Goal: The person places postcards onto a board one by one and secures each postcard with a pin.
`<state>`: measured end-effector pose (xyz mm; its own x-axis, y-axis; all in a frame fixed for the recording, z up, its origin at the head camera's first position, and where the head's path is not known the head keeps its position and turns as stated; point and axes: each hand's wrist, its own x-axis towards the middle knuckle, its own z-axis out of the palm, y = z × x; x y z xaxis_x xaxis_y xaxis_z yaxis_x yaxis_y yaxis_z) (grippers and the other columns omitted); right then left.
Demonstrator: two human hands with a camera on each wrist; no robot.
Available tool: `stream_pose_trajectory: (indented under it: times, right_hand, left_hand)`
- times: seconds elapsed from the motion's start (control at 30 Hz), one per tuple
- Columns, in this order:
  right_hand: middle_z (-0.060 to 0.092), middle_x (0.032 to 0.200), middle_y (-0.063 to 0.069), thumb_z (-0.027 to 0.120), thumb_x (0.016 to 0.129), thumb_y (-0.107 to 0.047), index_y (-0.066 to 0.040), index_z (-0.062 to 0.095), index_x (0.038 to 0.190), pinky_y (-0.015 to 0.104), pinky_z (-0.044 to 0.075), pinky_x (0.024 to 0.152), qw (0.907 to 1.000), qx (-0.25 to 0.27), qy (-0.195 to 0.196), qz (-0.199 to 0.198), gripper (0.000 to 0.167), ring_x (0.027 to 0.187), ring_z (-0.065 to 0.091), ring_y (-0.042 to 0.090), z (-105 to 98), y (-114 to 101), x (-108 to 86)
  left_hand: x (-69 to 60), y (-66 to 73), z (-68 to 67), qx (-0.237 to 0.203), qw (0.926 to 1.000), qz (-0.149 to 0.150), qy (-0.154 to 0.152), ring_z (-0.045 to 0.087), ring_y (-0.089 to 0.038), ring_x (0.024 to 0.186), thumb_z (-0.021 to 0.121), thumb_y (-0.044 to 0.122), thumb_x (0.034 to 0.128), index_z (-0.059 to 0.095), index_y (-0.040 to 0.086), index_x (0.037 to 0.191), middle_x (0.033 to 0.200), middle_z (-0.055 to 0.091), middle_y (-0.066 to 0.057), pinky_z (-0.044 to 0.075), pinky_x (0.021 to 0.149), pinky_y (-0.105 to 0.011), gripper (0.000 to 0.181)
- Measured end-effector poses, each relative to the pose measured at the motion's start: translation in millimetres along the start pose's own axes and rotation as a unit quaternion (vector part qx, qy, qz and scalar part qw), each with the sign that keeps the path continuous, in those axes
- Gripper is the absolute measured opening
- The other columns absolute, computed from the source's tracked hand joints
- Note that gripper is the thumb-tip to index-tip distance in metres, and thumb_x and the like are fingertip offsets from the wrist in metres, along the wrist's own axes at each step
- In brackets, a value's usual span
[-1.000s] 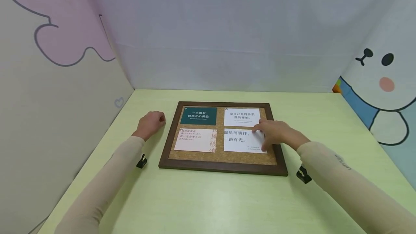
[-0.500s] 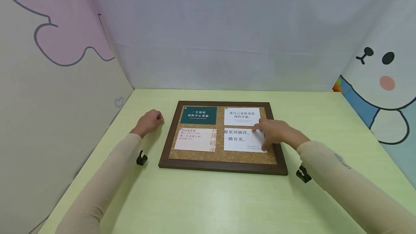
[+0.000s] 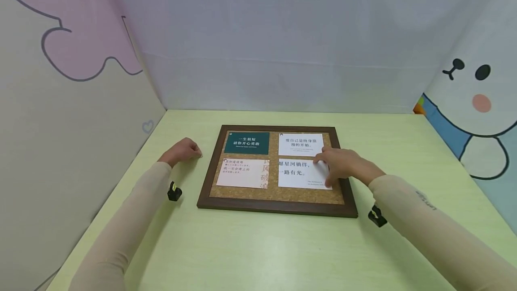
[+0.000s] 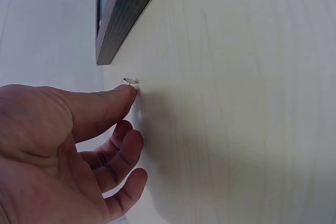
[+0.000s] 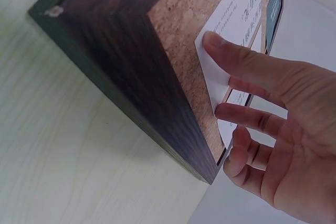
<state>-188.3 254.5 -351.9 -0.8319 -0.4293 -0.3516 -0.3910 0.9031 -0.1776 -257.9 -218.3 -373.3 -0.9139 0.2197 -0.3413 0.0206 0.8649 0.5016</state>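
A brown-framed cork board [image 3: 278, 195] lies on the table with several cards. My right hand [image 3: 343, 164] presses the lower-right white card [image 3: 296, 176]; its thumb [image 5: 231, 51] and a fingertip rest near the right-hand corners. Left of the frame, my left hand [image 3: 179, 152] hovers close to the tabletop. Its thumb tip pinches a small thumbtack [image 4: 130, 81] with a pale round head; the opposing finger is largely hidden behind the thumb. The other left fingers are loosely bent.
A green card [image 3: 246, 143], a white card [image 3: 300, 145] and a pinkish card [image 3: 242, 174] fill the other places on the board, each with a small tack-like spot at its upper left corner. The pale wooden table [image 3: 274, 250] meets walls at the back and left.
My left hand has shifted slightly left and turned, so the thumbtack at its fingertips now shows. The right hand and the card under it stay in place.
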Motion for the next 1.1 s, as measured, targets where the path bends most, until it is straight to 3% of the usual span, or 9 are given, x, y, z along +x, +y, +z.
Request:
stream_pose_trajectory:
  times: [0.2, 0.43, 0.67, 0.9, 1.1]
  right_hand:
    - [0.055, 0.103, 0.007, 0.09, 0.067, -0.029, -0.015, 0.062, 0.13, 0.031, 0.037, 0.06, 1.0, 0.002, -0.001, -0.001, 0.071, 0.075, 0.051, 0.018, 0, 0, -0.5]
    - [0.055, 0.103, 0.007, 0.089, 0.066, -0.027, -0.015, 0.062, 0.129, 0.031, 0.038, 0.059, 0.9999, -0.005, 0.002, -0.009, 0.069, 0.074, 0.05, 0.018, -2, -3, -3.0]
    - [0.056, 0.105, 0.007, 0.089, 0.067, -0.028, -0.015, 0.062, 0.129, 0.032, 0.039, 0.06, 0.9999, -0.011, 0.0, -0.007, 0.069, 0.075, 0.05, 0.018, -1, -2, -1.9]
    - [0.056, 0.106, 0.007, 0.089, 0.067, -0.029, -0.016, 0.062, 0.129, 0.032, 0.039, 0.06, 0.9999, -0.011, 0.0, -0.007, 0.069, 0.076, 0.05, 0.018, -2, -1, -1.7]
    - [0.056, 0.106, 0.007, 0.089, 0.067, -0.029, -0.015, 0.062, 0.129, 0.032, 0.039, 0.061, 1.0, -0.005, -0.003, -0.007, 0.069, 0.076, 0.051, 0.018, -2, -3, -2.6]
  left_hand:
    - [2.4, -0.4, 0.6, 0.006, 0.9995, -0.014, 0.029, 0.045, -0.011, 0.062, 0.067, 0.012, 0.0897, 0.071, -0.005, 0.091, 0.067, 0.054, 0.002, 0.038, 0.058, -0.025, 0.018]
    - [2.4, -0.8, 4.3, -0.019, 0.9978, -0.034, 0.053, 0.045, -0.013, 0.064, 0.07, 0.013, 0.0889, 0.07, -0.002, 0.088, 0.069, 0.056, 0.001, 0.038, 0.058, -0.027, 0.016]
    - [1.3, 1.8, 5.8, -0.006, 0.9976, -0.042, 0.055, 0.046, -0.014, 0.066, 0.06, 0.013, 0.0938, 0.069, -0.004, 0.093, 0.07, 0.056, -0.001, 0.038, 0.059, -0.027, 0.019]
    - [-7.2, 14.8, 11.2, 0.09, 0.9921, -0.048, 0.074, 0.052, -0.018, 0.07, 0.066, 0.031, 0.0914, 0.073, 0.001, 0.097, 0.085, 0.067, -0.008, 0.04, 0.059, -0.032, 0.031]
    - [-6.8, 19.8, 20.1, 0.155, 0.9798, -0.048, 0.116, 0.061, -0.024, 0.075, 0.071, 0.024, 0.0876, 0.073, 0.004, 0.095, 0.093, 0.073, -0.012, 0.046, 0.073, -0.046, 0.021]
